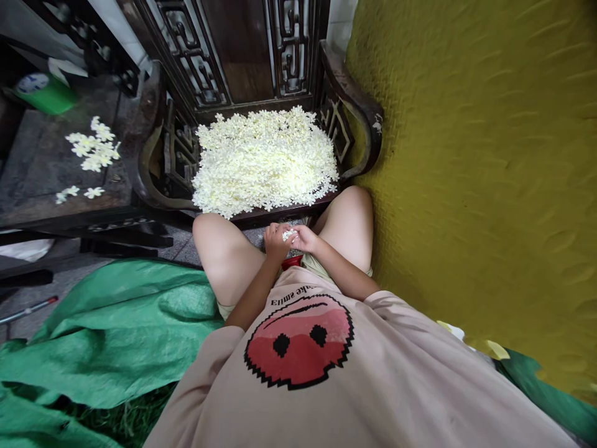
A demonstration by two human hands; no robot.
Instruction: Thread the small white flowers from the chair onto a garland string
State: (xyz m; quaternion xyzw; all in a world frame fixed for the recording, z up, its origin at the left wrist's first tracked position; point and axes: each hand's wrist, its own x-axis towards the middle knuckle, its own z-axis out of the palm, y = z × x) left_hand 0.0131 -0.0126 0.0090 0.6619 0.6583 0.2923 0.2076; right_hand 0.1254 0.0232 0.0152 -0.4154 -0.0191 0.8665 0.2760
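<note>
Both of my hands meet above my lap, between my knees. My left hand point(276, 240) is curled around a small cluster of white flowers point(289, 234). My right hand point(306, 238) is closed against the same cluster from the other side, its fingertips at the blossoms. How the stems sit inside the fingers is hidden. Just ahead of my hands, a thick heap of loose white flowers point(265, 162) covers the seat of a dark carved wooden chair point(247, 56). Something red point(292, 261) shows below my hands, partly hidden by them and my shirt.
On the left, a dark wooden table point(41, 168) carries a few loose flowers point(94, 146) and a green container point(45, 93). A green sheet point(130, 317) lies on the floor at my left. A yellow textured surface point(476, 155) rises close on my right.
</note>
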